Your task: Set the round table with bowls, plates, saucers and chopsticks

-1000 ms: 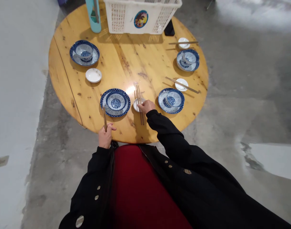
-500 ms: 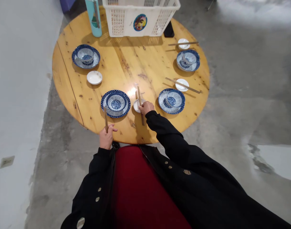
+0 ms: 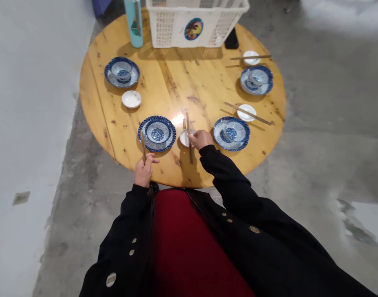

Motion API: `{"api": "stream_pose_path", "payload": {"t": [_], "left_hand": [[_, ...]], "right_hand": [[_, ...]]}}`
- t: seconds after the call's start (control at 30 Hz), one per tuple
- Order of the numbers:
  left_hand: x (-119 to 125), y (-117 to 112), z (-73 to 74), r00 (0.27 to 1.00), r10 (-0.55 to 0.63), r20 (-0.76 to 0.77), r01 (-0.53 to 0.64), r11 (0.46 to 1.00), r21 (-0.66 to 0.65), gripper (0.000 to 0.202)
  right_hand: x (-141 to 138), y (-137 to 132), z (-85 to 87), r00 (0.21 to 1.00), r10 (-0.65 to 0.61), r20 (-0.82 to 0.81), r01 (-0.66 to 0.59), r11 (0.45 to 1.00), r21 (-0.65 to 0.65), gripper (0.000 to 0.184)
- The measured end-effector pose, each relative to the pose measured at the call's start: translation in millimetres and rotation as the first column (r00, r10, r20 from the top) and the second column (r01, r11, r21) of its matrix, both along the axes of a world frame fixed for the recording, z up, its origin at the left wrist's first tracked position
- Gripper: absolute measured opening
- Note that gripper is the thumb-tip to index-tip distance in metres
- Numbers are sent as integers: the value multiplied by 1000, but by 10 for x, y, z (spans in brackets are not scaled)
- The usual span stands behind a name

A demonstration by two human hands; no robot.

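Observation:
My right hand (image 3: pixel 201 139) is closed on a pair of brown chopsticks (image 3: pixel 190 154) above a small white dish (image 3: pixel 184 138), partly hiding the dish. At the table's near edge, my left hand (image 3: pixel 145 170) grips more chopsticks (image 3: pixel 143 146) that point up and away from me; how many cannot be made out. Just beyond their tips sits a blue-rimmed plate (image 3: pixel 147 144) with a bowl (image 3: pixel 159 132) on it. Right of my right hand lies another blue-rimmed plate (image 3: pixel 218 138) bearing a clear-sided bowl (image 3: pixel 230 131).
On the round wooden table (image 3: pixel 173 95), chopsticks (image 3: pixel 260 118) rest across a white dish (image 3: pixel 246 112), and others (image 3: pixel 263 57) across a farther dish (image 3: pixel 251 61). A lone white dish (image 3: pixel 131 99) sits left. Behind stand a white basket (image 3: pixel 173 29), a turquoise bottle (image 3: pixel 135 37) and a black phone (image 3: pixel 231 40).
The whole view has shifted, so the table appears farther right. Both hands keep hold of their chopsticks, and the right hand stays over the small dish.

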State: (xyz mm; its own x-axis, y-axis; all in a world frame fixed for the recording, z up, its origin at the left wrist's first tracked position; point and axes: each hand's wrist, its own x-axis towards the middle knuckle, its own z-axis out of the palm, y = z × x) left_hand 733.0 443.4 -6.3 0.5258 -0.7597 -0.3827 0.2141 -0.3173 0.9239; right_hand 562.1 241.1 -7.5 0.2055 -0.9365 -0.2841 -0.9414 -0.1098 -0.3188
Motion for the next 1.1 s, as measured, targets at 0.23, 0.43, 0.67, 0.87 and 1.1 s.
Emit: {"api": "stream_pose_path", "payload": {"t": [0.23,0.43,0.67,0.87,1.1], "left_hand": [[-60,-220,288,844,-271,-464,177,955,-236,39],[-177,-196,313,760,-415,-500,290,905,-311,42],[31,-140,146,931,-274,-242,197,934,-298,46],[717,285,-4,946,311,-95,-325,901,-288,55],[839,1092,-232,869,481,-117,-492,864,-105,56]], "right_hand": [[316,480,476,600,-37,799,-284,924,256,43],[561,768,774,504,-68,861,-545,748,378,41],[685,805,797,478,214,852,-476,878,47,38],[986,774,715,487,461,742,-252,888,-386,31],[1256,957,370,557,602,573,-377,797,-472,30]]}}
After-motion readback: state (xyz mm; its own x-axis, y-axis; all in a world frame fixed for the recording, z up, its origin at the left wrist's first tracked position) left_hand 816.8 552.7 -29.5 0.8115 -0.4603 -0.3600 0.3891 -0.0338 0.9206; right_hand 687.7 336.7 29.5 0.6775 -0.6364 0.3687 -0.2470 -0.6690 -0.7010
